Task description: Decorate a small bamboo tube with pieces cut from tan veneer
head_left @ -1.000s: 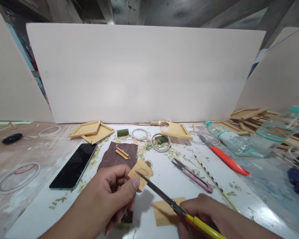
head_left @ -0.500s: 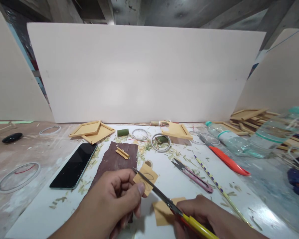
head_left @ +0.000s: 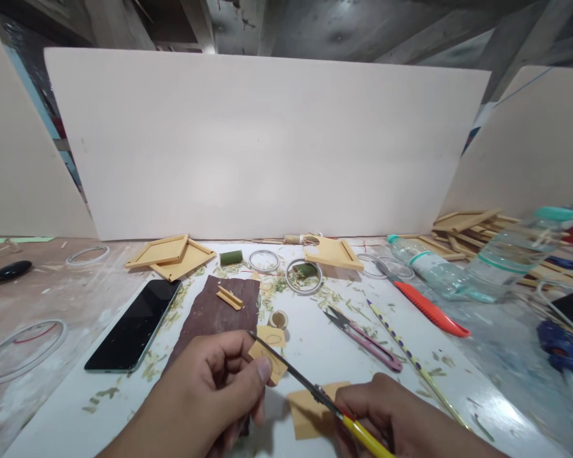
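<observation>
Left hand (head_left: 219,372): fingers pinched on the small tan card (head_left: 273,367) at its near-left edge, held above the white board (head_left: 310,334). Right hand (head_left: 379,407): fingers wrapped around the scissors (head_left: 298,376), blades running diagonally across the card. I've got bare board from there to the pink cutter (head_left: 370,346). Versus half a second ago, the hollow roll (head_left: 279,320) shows clear beyond the card.

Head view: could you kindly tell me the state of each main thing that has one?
Small card, pinched in left hand, outlines drawn on it.
Scissors, in right hand, blades across small card.
Phone, lying flat, screen dark.
Lying bottle, capped.
Red-handled knife, lying, blade out.
</observation>
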The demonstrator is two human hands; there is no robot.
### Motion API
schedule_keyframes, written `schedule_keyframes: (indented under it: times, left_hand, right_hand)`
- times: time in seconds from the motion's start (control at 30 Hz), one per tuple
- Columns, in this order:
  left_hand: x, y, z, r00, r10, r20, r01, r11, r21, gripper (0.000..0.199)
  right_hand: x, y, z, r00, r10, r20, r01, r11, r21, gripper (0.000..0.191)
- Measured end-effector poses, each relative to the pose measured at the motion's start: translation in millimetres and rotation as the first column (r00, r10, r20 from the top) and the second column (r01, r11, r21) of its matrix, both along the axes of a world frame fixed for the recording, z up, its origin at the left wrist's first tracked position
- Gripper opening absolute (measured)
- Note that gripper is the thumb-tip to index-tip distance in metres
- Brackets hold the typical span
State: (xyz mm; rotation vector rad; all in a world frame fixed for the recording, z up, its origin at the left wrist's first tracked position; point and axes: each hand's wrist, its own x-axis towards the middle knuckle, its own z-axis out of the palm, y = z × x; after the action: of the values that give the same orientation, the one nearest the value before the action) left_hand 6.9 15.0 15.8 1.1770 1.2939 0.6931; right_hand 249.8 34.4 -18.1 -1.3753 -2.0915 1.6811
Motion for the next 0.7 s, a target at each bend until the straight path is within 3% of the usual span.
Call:
schedule_keyframes:
  times: [0.13,0.33,0.43,0.5,0.6,0.7]
  left_hand:
    - [-1,1,-1.3,1.000,-0.027,-0.012,0.027,1.000,-0.001,0.041]
    - [-10,5,-13.4,0.990,-0.016,-0.137,0.033,0.991,0.126,0.047]
    - [-18,11,-21.0,0.966,0.027,-0.257,0.023,0.982,0.188,0.047]
    - [-23,15,-24.2,0.908,0.071,-0.413,0.057,0.956,0.289,0.043]
    - [-24,19,-25.8,0.795,0.080,-0.601,0.228,0.879,0.418,0.035]
    - [-21,20,-26.0,0.757,-0.007,-0.653,0.364,0.835,0.412,0.025]
  right_hand:
    - [2,0,-5.6,0.996,-0.062,-0.062,0.061,0.998,-0.021,0.030]
    - [11,3,-10.4,0.895,-0.175,-0.410,0.142,0.984,-0.110,0.074]
    - [14,11,-6.3,0.837,-0.256,-0.483,0.222,0.967,-0.128,0.065]
    - [14,16,-2.7,0.825,-0.278,-0.492,0.268,0.959,-0.093,0.053]
    - [15,21,4.9,0.835,-0.323,-0.445,0.339,0.940,-0.047,0.044]
    - [21,29,15.9,0.873,-0.344,-0.345,0.383,0.922,0.049,0.042]
